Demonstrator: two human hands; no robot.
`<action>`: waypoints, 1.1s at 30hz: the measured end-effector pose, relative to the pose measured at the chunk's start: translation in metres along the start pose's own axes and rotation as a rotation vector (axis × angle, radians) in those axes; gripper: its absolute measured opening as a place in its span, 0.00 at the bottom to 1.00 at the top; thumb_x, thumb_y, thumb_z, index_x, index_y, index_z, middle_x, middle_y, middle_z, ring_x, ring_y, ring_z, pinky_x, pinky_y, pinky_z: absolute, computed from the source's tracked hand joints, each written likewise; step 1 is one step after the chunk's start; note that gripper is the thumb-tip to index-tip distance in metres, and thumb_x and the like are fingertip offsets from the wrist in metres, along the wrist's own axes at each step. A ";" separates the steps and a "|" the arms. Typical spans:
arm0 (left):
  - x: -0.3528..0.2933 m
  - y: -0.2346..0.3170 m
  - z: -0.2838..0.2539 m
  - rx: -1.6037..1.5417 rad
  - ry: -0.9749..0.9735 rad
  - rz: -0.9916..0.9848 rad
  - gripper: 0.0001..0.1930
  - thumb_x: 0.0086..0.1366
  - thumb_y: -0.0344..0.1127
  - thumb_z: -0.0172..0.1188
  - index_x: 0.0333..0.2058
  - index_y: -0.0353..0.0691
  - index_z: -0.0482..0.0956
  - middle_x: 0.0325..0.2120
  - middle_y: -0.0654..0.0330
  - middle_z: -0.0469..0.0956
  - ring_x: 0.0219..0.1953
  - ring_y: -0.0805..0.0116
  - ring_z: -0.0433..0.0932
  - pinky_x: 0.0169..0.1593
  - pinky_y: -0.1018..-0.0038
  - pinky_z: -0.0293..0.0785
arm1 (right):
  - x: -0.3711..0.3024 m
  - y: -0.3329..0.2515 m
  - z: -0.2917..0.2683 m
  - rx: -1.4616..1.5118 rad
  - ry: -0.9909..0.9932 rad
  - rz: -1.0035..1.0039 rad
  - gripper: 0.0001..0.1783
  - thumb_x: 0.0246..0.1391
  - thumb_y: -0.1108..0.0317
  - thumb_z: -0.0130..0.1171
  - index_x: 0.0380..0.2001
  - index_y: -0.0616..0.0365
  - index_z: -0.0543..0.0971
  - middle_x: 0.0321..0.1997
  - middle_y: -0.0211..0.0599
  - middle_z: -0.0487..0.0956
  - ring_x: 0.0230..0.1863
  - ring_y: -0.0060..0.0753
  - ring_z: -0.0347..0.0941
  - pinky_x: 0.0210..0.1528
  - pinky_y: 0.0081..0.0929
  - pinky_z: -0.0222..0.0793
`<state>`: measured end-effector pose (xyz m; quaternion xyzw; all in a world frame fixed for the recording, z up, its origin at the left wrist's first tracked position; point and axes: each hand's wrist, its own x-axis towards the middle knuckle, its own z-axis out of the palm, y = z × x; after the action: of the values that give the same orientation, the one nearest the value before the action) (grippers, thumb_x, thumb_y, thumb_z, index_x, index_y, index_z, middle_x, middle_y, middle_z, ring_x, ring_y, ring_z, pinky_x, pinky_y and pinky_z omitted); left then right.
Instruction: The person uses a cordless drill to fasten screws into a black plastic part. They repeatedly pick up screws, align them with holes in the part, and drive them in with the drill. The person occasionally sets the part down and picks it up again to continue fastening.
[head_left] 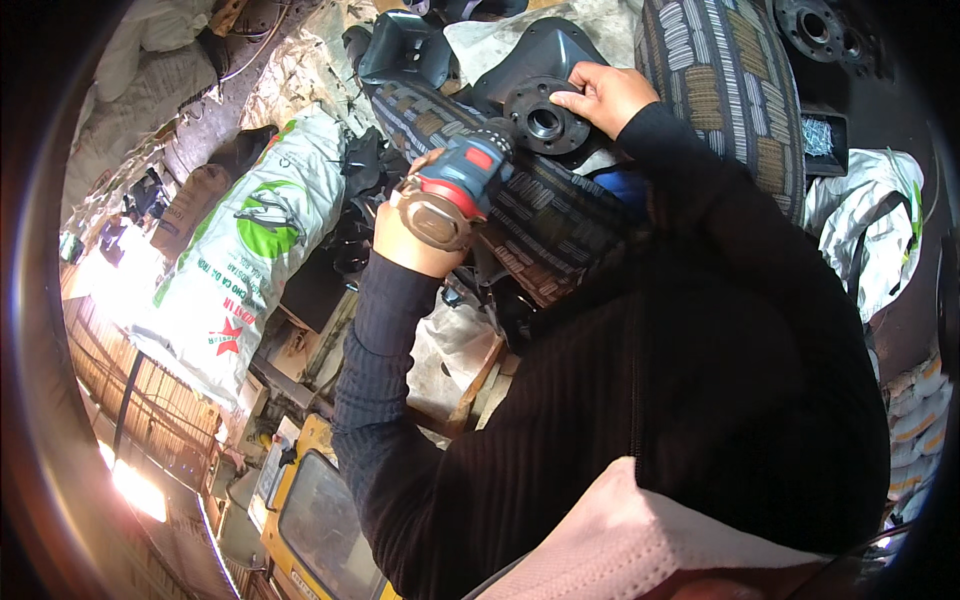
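My left hand (408,235) is closed around a blue and red cordless drill (465,170); its fingers are mostly hidden behind the tool. The drill's dark chuck (497,135) points up and right, close beside a round black flange (556,140) with a central hole and smaller holes around it. I cannot tell whether the chuck end touches the flange. My right hand (607,95) grips the flange's upper right edge between thumb and fingers. Beneath the flange lies a black moulded plastic piece (545,55), on a patterned fabric cushion (560,215).
A second patterned cushion (715,85) stands at the right, beside a black box of small silvery screws (818,137). More round flanges (805,28) lie at the far right. A white printed sack (250,250) leans on the left, above a yellow-framed machine (325,515).
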<state>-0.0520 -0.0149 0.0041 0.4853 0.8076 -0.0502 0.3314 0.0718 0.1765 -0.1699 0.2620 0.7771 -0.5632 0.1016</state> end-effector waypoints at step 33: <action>-0.081 0.105 0.033 -0.059 0.394 0.009 0.16 0.51 0.40 0.62 0.39 0.46 0.77 0.37 0.59 0.78 0.41 0.56 0.76 0.47 0.63 0.71 | -0.070 0.003 -0.023 1.394 -0.654 0.217 0.22 0.59 0.66 0.49 0.56 0.61 0.65 0.54 0.41 0.72 0.54 0.32 0.70 0.49 0.35 0.73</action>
<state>0.0749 -0.0341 0.0512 0.4792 0.8558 0.0710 0.1812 0.1353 0.1778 -0.1329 0.1604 0.1442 -0.9574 0.1921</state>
